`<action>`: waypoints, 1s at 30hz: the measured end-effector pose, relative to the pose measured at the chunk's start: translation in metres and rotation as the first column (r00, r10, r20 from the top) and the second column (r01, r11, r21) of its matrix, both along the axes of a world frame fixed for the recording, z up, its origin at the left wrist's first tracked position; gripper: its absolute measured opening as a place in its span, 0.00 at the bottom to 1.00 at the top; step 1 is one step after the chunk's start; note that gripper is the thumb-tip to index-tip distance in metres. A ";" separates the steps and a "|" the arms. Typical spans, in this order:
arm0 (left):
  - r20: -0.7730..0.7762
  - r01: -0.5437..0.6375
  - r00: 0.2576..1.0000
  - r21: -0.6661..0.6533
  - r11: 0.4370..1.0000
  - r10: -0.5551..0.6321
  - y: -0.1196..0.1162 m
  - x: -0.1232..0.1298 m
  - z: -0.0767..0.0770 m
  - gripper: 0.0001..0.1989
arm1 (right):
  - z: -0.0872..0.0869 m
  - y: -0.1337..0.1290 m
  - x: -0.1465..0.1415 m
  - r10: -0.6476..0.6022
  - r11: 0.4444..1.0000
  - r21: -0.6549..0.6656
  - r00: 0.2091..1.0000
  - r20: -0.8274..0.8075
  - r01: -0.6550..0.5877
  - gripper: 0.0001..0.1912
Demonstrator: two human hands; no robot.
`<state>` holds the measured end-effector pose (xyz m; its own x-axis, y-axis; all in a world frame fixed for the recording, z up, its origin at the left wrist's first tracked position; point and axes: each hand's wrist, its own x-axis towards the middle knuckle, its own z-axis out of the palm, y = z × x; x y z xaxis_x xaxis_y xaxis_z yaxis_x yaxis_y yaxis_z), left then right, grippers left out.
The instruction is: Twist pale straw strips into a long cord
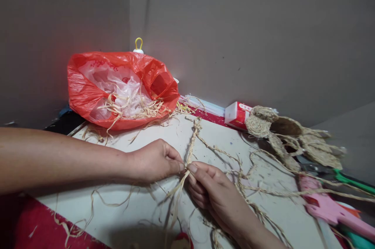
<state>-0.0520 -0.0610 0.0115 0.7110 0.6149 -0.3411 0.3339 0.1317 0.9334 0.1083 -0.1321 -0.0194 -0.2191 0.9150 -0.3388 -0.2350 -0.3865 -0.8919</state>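
- Braid of pale straw-like fibre [191, 145] seen at mid-table, its plaited length laid away from the person and its near end held up between both hands.
- Near end of the braid pinched between thumb and fingers of the left hand [159, 159]; no gap seen at the tips.
- Same spot gripped from the other side by the right hand [212, 186], thumb pressed on top, remaining fingers curled under.
- Loose strands [175, 196] spread below the pinch, toward the near edge.
- Thin twisted cord [216, 149] seen to the right of the braid, trailed over the white table [123, 215].
- Red plastic bag [78, 92] placed at the back left, mouth open; crumpled white plastic [129, 88] and more fibre [146, 110] contained in it.
- Red-and-white box [238, 115] noted at the back right, woven fibre pieces [310, 141] piled beside it.
- Pink glue gun [325, 206] laid at the right edge, near a green handle [353, 181].
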 end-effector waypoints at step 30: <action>-0.081 0.103 0.988 -0.263 0.959 -0.128 0.010 -0.001 0.010 0.09 | -0.007 -0.003 0.004 0.066 0.997 0.031 0.966 0.251 -0.077 0.20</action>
